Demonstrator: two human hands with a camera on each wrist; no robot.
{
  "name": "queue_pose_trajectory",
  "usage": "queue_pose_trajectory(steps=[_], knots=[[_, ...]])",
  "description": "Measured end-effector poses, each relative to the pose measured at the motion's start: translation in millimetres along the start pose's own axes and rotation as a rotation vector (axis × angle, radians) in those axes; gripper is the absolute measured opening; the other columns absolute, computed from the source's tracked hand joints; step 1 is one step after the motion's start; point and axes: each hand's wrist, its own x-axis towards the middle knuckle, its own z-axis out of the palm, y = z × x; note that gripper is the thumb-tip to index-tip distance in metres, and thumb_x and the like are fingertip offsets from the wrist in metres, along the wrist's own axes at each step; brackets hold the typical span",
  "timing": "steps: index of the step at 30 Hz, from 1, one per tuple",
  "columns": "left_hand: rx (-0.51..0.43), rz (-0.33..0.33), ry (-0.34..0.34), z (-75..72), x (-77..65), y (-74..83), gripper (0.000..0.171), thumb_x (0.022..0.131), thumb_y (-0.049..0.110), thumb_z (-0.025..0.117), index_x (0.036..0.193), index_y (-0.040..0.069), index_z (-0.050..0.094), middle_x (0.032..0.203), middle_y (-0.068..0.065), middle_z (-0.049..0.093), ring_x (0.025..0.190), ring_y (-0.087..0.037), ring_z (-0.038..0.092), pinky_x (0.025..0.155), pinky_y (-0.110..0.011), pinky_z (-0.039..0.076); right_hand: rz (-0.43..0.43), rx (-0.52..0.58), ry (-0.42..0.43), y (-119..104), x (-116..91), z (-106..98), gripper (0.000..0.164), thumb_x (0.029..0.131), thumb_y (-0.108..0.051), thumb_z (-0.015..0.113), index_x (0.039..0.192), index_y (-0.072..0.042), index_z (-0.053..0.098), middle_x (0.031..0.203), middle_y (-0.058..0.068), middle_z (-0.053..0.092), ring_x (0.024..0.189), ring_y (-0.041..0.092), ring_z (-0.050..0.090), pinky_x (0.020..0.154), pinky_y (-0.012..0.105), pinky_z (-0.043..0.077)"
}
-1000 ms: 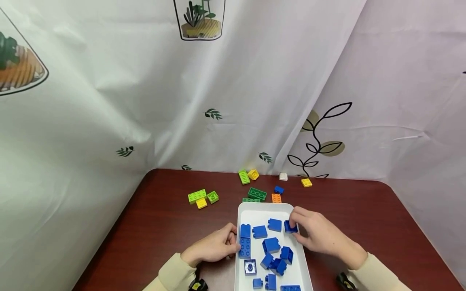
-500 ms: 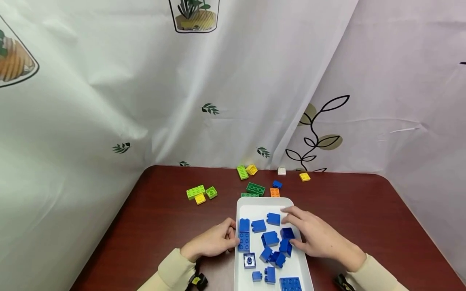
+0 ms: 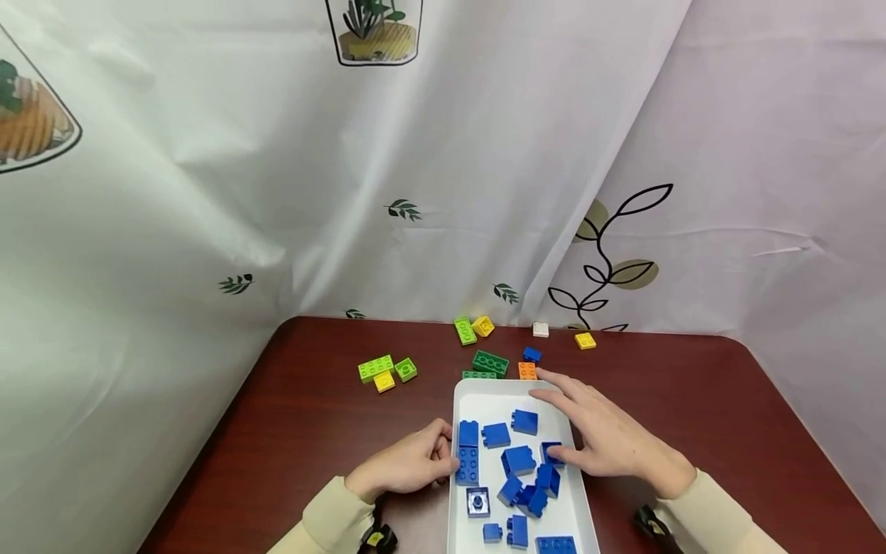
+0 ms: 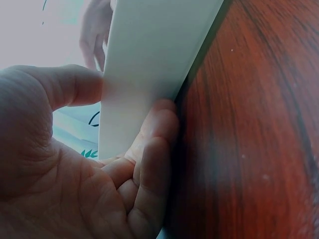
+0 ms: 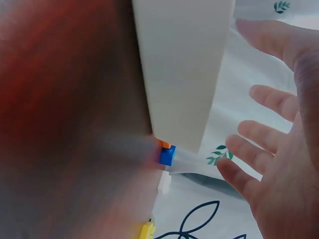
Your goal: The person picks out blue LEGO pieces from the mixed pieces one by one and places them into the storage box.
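A white tray (image 3: 484, 387) holding several blue toy building bricks lies near the table's front. My left hand (image 3: 410, 460) grips its left side; in the left wrist view the thumb lies at the rim and the fingers curl against the outer wall (image 4: 149, 55). Over the right rim hovers my right hand (image 3: 609, 435), its fingers spread and holding nothing. The right thumb overlaps a dark blue brick (image 3: 547, 446) in the head view; whether it touches cannot be told. Other blue bricks, such as one lying sideways (image 3: 517, 461), are scattered inside.
Beyond the tray on the dark red table (image 3: 332, 431) lie loose bricks: lime green (image 3: 376, 368), yellow (image 3: 384, 382), dark green (image 3: 491, 363), orange (image 3: 527, 371), blue (image 3: 532, 354) and white (image 3: 541, 329). A pale printed curtain (image 3: 443, 169) hangs behind the table.
My right hand has let go of the dark blue brick, which now sits slightly nearer to me along the tray's right side. Its fingers have spread out. The left hand keeps its place.
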Motion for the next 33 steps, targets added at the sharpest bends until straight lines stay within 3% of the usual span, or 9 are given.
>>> queue_pose_trajectory(steps=[10, 17, 25, 30, 33], knots=[[0.002, 0.005, -0.002, -0.5, 0.6, 3.7, 0.032, 0.093, 0.027, 0.062, 0.116, 0.011, 0.047, 0.076, 0.002, 0.059, 0.061, -0.01, 0.055, 0.055, -0.021, 0.042, 0.081, -0.024, 0.033, 24, 45, -8, 0.064, 0.084, -0.034, 0.074, 0.141, -0.02, 0.048, 0.152, 0.006, 0.038, 0.134, 0.027, 0.043, 0.102, 0.051, 0.043], [-0.011, 0.0, -0.003, -1.3, 1.1, 2.7, 0.031, 0.092, 0.027, 0.062, 0.115, 0.012, 0.047, 0.076, 0.002, 0.059, 0.061, -0.01, 0.055, 0.054, -0.021, 0.041, 0.15, -0.052, -0.04, 51, 74, -2, 0.056, 0.087, -0.024, 0.071, 0.139, -0.016, 0.052, 0.15, 0.009, 0.041, 0.135, 0.032, 0.043, 0.106, 0.054, 0.038], [0.002, 0.004, -0.001, -0.2, 2.5, 2.6, 0.031, 0.092, 0.027, 0.062, 0.115, 0.011, 0.047, 0.076, 0.003, 0.06, 0.06, -0.009, 0.055, 0.054, -0.021, 0.042, 0.171, -0.077, -0.144, 77, 82, 16, 0.05, 0.087, -0.007, 0.065, 0.136, -0.013, 0.055, 0.147, 0.009, 0.046, 0.133, 0.034, 0.045, 0.106, 0.054, 0.038], [0.0, -0.004, -0.007, 0.1, 2.0, 1.5, 0.031, 0.093, 0.027, 0.062, 0.115, 0.011, 0.047, 0.076, 0.003, 0.06, 0.06, -0.009, 0.055, 0.054, -0.021, 0.042, 0.174, -0.05, -0.234, 82, 84, 21, 0.053, 0.086, 0.001, 0.06, 0.136, -0.016, 0.056, 0.147, 0.004, 0.047, 0.134, 0.032, 0.045, 0.107, 0.054, 0.036], [-0.006, -0.007, -0.004, 0.2, 1.8, 1.4, 0.031, 0.092, 0.027, 0.062, 0.115, 0.011, 0.047, 0.076, 0.002, 0.06, 0.06, -0.01, 0.055, 0.054, -0.021, 0.042, 0.16, -0.042, -0.242, 84, 87, 21, 0.053, 0.085, 0.003, 0.059, 0.135, -0.017, 0.058, 0.144, 0.004, 0.051, 0.133, 0.031, 0.046, 0.108, 0.054, 0.036]])
